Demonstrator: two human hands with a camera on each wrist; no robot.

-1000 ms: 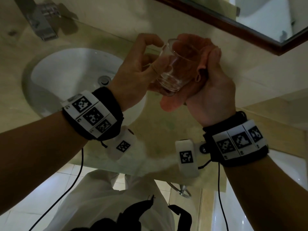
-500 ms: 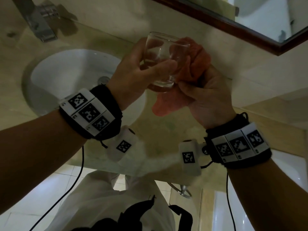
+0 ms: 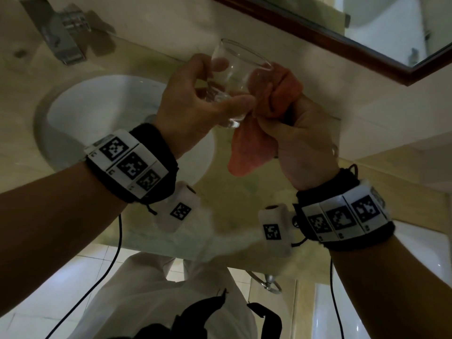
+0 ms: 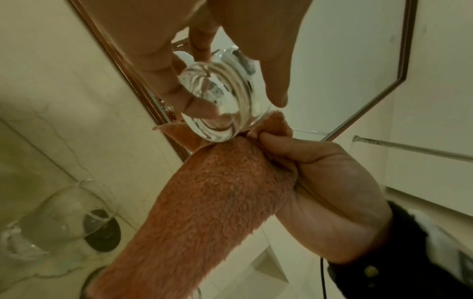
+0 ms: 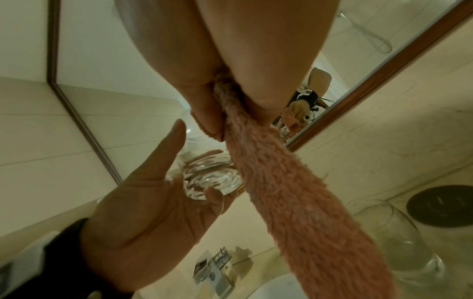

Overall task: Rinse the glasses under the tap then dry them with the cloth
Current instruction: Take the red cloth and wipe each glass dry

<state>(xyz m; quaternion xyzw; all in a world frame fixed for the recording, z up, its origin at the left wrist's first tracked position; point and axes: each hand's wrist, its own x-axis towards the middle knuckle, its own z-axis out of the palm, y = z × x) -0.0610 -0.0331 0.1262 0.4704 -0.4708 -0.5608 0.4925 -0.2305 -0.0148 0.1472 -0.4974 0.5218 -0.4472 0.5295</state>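
Head view looks down; both wrist views look up close, sharing the glass (image 4: 215, 105).

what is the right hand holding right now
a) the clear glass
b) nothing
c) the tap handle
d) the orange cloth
d: the right hand has its fingers curled round the bunched orange cloth, which touches the side of the clear glass that the left hand grips.

clear glass (image 3: 234, 79) tilted, touching bunched orange cloth (image 3: 276, 94).
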